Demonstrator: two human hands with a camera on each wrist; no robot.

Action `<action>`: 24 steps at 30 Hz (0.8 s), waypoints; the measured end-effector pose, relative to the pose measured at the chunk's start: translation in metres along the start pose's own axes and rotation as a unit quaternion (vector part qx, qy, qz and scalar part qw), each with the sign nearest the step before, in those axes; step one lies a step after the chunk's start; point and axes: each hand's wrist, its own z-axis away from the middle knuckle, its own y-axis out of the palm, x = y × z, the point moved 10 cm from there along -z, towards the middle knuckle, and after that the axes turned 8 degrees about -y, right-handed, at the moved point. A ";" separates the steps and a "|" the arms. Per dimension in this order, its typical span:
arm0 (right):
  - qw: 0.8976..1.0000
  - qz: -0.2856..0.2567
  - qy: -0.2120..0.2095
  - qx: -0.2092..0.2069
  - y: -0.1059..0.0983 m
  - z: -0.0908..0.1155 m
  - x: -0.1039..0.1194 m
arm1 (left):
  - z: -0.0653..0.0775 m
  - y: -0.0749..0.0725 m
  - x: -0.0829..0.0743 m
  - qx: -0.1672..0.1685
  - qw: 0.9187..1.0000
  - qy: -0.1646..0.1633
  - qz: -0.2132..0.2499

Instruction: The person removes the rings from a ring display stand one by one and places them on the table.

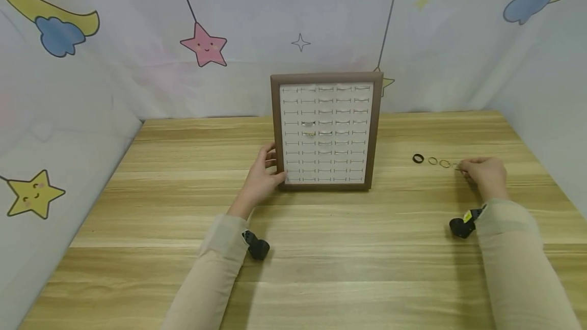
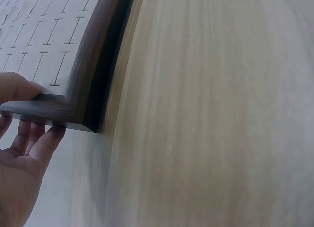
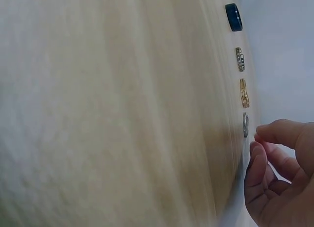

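Observation:
A brown-framed ring display board [image 1: 324, 187] with a white slotted face stands on the wooden table. My left hand [image 1: 262, 180] grips its lower left edge, with the thumb [image 2: 23, 89] on the front and the fingers behind. Two rings [image 1: 309, 129] sit in the second column of slots. To the right lie a black ring [image 3: 234, 17], two gold-toned rings [image 3: 244, 93] and a silver ring [image 3: 246, 125] in a row. My right hand [image 1: 485, 173] is at the silver ring's end, fingers bent and fingertips close together; I cannot tell whether they hold something.
The wooden table [image 1: 348, 258] runs back to a white cloth [image 1: 257, 24] printed with stars and clouds, close behind the board. Small black cameras [image 1: 258, 247] are strapped at both wrists, below the sleeves' cuffs.

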 end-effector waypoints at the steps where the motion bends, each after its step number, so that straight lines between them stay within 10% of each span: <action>1: 1.000 0.003 0.002 -0.003 -0.001 0.000 0.001 | 0.000 0.000 0.000 0.000 1.000 0.000 0.000; 10: 0.998 -0.012 -0.037 -0.052 -0.005 0.001 0.040 | 0.002 0.000 -0.001 0.001 1.000 0.003 -0.002; 24: 0.971 -0.056 -0.197 -0.120 0.016 0.033 0.163 | 0.000 0.000 0.000 0.003 1.000 -0.004 0.002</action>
